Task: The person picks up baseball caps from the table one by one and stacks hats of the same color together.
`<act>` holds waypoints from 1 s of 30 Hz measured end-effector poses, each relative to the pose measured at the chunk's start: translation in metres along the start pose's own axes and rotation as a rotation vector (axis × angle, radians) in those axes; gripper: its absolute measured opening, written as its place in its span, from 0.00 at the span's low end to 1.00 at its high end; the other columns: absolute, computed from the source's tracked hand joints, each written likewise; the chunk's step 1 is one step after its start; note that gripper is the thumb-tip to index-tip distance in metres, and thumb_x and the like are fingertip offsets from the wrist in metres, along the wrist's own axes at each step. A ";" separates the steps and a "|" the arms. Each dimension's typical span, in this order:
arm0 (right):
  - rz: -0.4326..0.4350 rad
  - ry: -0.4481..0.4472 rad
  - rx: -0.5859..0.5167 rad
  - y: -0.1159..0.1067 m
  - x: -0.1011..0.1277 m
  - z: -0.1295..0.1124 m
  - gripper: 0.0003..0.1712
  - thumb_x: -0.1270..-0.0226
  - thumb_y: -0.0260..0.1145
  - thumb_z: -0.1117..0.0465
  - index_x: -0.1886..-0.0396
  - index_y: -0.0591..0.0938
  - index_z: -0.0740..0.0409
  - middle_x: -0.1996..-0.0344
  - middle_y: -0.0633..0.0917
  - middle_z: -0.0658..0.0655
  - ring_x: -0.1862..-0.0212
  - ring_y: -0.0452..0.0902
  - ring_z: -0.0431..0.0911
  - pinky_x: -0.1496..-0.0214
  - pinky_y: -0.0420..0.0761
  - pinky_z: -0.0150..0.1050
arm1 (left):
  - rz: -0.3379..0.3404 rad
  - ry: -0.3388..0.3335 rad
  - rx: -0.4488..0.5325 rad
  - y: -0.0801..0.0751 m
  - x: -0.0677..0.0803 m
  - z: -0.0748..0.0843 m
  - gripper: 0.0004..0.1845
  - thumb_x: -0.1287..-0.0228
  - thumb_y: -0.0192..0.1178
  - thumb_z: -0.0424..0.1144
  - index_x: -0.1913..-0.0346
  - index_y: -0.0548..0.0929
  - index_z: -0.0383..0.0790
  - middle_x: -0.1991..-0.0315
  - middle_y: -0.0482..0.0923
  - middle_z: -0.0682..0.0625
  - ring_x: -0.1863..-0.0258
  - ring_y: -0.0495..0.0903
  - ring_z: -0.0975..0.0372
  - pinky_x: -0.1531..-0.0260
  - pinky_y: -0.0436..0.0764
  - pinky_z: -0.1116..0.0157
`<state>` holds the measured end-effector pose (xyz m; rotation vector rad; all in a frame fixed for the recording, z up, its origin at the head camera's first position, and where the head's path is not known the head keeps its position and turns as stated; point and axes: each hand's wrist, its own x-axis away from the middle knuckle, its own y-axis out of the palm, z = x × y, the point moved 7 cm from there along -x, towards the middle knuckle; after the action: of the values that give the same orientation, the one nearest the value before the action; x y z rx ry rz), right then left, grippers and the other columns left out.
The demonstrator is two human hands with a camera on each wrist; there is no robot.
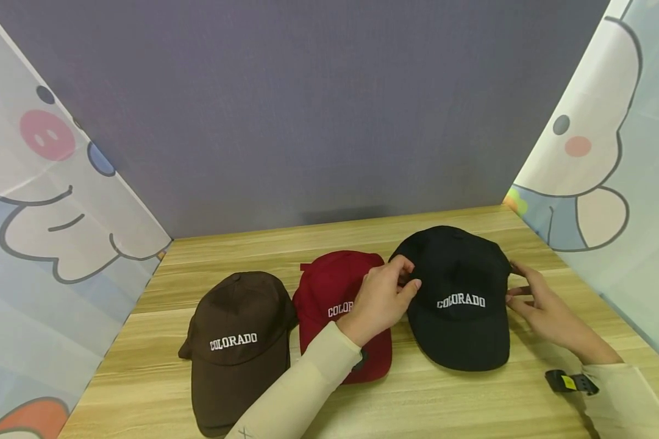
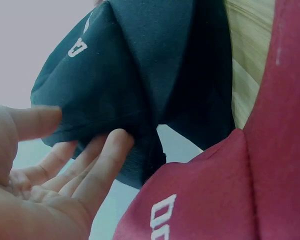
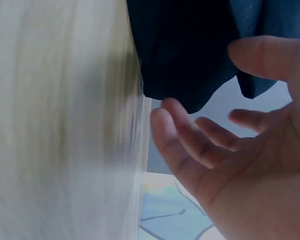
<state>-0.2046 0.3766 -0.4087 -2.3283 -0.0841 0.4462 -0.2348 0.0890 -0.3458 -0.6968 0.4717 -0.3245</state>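
**Both hands at the black cap, third in a row of three**

The black cap [image 1: 461, 299] sits on the wooden surface [image 1: 417, 396], at the right end of a row, brim toward the person, its white "COLORADO" lettering facing up. The left hand [image 1: 381, 302] is at the cap's left side, its fingers [image 2: 102, 160] lying fairly straight against the dark fabric; the left wrist view shows them touching the crown's edge with the thumb just apart, not closed in a firm pinch. The right hand [image 1: 543, 308] is at the cap's right side, fingers [image 3: 177, 142] spread and relaxed; in the right wrist view they sit just beside the fabric, and whether they touch it cannot be told.

By the look of it, the step in hand is settling or straightening this cap in its place. The next move would call for even, light contact from both sides, so the soft crown is not dented or the cap skewed.

Counted: three caps, one black, one red cap [image 1: 340, 305] in the middle, partly behind the left forearm, and one brown cap [image 1: 236, 347] at the left. Two hands, both in cream sleeves.
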 end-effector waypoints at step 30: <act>-0.052 -0.130 -0.011 0.009 0.003 -0.006 0.40 0.31 0.57 0.80 0.21 0.59 0.67 0.33 0.57 0.21 0.37 0.54 0.11 0.50 0.69 0.11 | -0.257 0.021 -0.249 0.033 0.012 0.006 0.45 0.29 0.61 0.57 0.18 0.45 0.69 0.22 0.60 0.40 0.29 0.74 0.48 0.37 0.80 0.54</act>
<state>-0.2007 0.3664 -0.4121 -2.3003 -0.2088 0.5717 -0.2175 0.1110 -0.3684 -1.0006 0.4468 -0.5201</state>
